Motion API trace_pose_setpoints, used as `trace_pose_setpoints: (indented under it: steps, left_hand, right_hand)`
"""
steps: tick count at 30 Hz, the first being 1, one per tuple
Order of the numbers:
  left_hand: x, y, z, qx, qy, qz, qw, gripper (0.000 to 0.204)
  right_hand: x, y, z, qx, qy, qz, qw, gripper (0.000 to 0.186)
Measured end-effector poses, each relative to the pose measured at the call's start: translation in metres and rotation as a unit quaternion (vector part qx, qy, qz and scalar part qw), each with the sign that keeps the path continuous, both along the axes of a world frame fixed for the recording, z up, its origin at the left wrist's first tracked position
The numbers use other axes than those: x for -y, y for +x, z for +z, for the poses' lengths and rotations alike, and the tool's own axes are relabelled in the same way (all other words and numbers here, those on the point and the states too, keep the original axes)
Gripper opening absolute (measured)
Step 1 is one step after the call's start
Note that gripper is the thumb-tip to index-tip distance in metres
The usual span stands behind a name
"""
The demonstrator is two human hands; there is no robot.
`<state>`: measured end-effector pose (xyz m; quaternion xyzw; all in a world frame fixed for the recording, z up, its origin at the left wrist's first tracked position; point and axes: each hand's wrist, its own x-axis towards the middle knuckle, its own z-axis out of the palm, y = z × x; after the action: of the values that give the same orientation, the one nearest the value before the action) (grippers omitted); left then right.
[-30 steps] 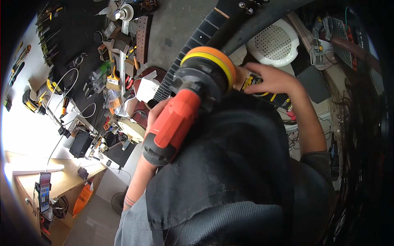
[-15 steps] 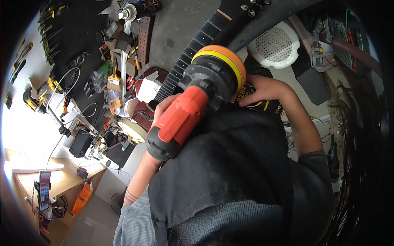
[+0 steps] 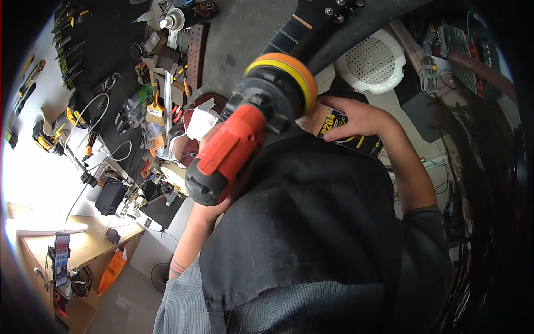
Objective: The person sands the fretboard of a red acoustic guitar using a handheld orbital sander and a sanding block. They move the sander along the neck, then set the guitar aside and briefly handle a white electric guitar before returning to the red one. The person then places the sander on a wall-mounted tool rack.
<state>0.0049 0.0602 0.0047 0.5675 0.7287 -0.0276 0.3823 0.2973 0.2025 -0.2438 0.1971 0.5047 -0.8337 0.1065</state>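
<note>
**A:** ok what's in the left hand (image 3: 218, 208)?

**B:** red power tool (image 3: 233, 136), dark grey butt end, black neck. It's tilted, butt lower left, round pad (image 3: 302, 71) upper right, orange and yellow bands round the edge.

**A:** and the right one?

**B:** black package (image 3: 364, 146) with yellow print, brown bit at the upper left. Right fingers (image 3: 340, 133) clamp it, lying slanted just below the pad. Can't tell if they touch.

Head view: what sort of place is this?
Probably a small workshop, perhaps one that handles guitars: a red power tool with a round pad, a fretted guitar neck, and a paintbrush among scattered tools.
</note>
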Motion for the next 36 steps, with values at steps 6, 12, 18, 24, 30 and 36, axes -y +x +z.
trace_pose_setpoints:
  steps: [6,12,18,24,30,36]
  left_hand:
    - [-0.034,-0.001,0.013,-0.064,-0.004,0.094,0.994,0.053]
    - [-0.045,-0.004,0.004,-0.069,-0.091,0.169,0.979,0.05]
    - [-0.057,-0.001,0.001,-0.083,-0.11,0.164,0.977,0.037]
    - [-0.058,-0.001,0.003,-0.083,-0.121,0.196,0.97,0.034]
    - [-0.057,0.001,0.001,-0.096,-0.104,0.16,0.977,0.041]
    - [-0.056,0.002,0.0,-0.096,-0.105,0.144,0.979,0.048]
  right_hand:
    - [-0.035,-0.002,0.011,-0.028,0.032,-0.126,0.991,0.092]
    - [-0.087,-0.017,0.028,-0.035,0.209,-0.137,0.967,0.112]
    - [-0.102,-0.022,0.032,0.07,0.312,-0.015,0.947,0.122]
    - [-0.091,-0.019,0.019,0.035,0.336,-0.055,0.94,0.126]
    - [-0.089,-0.02,0.02,0.043,0.314,-0.049,0.947,0.126]
    - [-0.085,-0.02,0.016,0.033,0.327,-0.066,0.942,0.126]
